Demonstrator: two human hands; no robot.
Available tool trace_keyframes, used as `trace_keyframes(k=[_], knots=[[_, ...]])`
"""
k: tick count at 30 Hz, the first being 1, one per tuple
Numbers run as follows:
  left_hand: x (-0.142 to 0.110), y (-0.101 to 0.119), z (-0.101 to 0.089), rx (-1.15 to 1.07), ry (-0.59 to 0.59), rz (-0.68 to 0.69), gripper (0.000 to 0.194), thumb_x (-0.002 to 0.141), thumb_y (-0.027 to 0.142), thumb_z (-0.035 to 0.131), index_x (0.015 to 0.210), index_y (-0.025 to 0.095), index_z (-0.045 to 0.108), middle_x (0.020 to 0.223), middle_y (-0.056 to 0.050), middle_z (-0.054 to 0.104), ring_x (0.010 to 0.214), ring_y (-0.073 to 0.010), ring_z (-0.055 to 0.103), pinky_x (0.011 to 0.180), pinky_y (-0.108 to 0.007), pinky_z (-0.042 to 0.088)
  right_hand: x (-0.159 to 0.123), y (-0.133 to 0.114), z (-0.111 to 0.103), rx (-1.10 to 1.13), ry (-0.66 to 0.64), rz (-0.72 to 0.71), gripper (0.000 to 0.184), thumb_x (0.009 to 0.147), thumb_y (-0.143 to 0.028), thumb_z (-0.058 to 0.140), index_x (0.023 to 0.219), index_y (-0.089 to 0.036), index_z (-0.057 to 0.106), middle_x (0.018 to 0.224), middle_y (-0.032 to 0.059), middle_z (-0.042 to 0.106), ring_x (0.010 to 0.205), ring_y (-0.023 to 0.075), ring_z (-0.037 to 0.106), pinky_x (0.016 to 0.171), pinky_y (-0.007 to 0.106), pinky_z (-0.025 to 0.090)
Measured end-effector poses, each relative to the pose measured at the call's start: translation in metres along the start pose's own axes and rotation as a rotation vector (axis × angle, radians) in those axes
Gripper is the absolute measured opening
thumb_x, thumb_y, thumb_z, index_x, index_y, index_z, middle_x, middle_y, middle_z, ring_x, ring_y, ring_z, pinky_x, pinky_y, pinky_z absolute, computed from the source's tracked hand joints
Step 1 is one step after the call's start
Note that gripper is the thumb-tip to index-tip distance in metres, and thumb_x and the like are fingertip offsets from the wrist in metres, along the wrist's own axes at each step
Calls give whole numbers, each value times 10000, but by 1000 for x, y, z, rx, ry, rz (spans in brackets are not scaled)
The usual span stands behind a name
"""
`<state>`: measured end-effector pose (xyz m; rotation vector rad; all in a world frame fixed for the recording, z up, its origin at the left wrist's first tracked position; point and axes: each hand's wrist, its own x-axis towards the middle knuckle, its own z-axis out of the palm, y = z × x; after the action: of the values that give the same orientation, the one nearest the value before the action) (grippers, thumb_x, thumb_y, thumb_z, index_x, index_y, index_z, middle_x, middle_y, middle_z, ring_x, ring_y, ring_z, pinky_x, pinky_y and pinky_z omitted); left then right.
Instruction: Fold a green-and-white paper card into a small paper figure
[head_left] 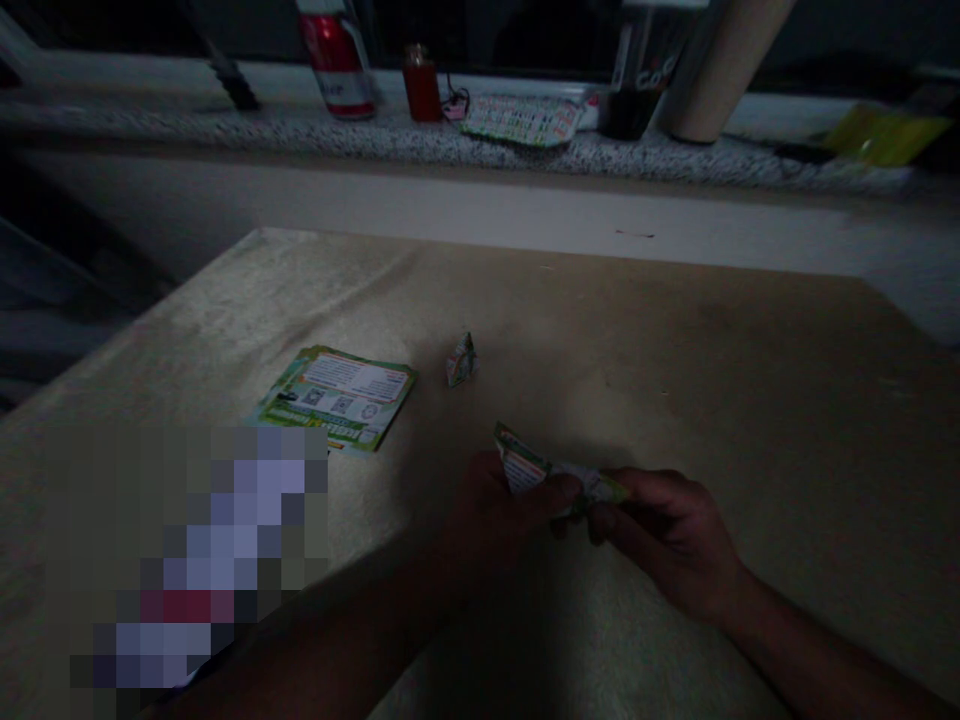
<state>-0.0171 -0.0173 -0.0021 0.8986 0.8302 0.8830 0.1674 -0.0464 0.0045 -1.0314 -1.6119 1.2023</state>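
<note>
Between my two hands is a folded paper flyer (525, 462), printed in green and white, held just above the table. My left hand (517, 505) grips its left part, with the thumb lying across the paper. On the other side my right hand (667, 530) pinches the paper's right end between thumb and fingers. A small folded paper piece (462, 362) with similar print stands on the table beyond my hands. To the left lies a stack of green-and-white flyers (341, 395), flat on the tabletop.
The pale table (712, 350) reaches to the wall below a speckled windowsill (262, 130). On the sill stand a red can (337, 65), a small red bottle (422, 85), a blister pack (521, 120), a dark cup (637, 75) and a cardboard tube (724, 65). A pixelated patch covers the lower left.
</note>
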Motion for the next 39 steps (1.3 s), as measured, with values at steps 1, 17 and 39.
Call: trace_keyframes(k=[1, 17, 39], knots=[[-1, 1, 1, 23, 2, 1, 276, 764, 367, 803, 634, 146, 702, 592, -16, 661, 541, -116, 583, 546, -227, 444, 0, 0, 0, -2, -2, 8, 219, 954, -298, 642, 766, -192, 681, 585, -2, 577, 594, 151, 608, 510, 250, 491], [-9, 8, 8, 70, -64, 28, 291, 789, 383, 782, 627, 150, 715, 568, -20, 648, 517, -117, 569, 523, -230, 433, -6, -2, -3, -168, -47, -97, 289, 996, -226, 537, 725, -188, 630, 524, -17, 573, 452, 109, 546, 450, 235, 401], [-3, 5, 6, -89, -97, 1, 249, 775, 365, 811, 663, 156, 735, 591, -11, 670, 505, -113, 578, 495, -221, 457, 0, 1, -3, -19, -140, -60, 223, 993, -295, 567, 836, -192, 689, 603, -6, 583, 502, 115, 516, 464, 247, 362]])
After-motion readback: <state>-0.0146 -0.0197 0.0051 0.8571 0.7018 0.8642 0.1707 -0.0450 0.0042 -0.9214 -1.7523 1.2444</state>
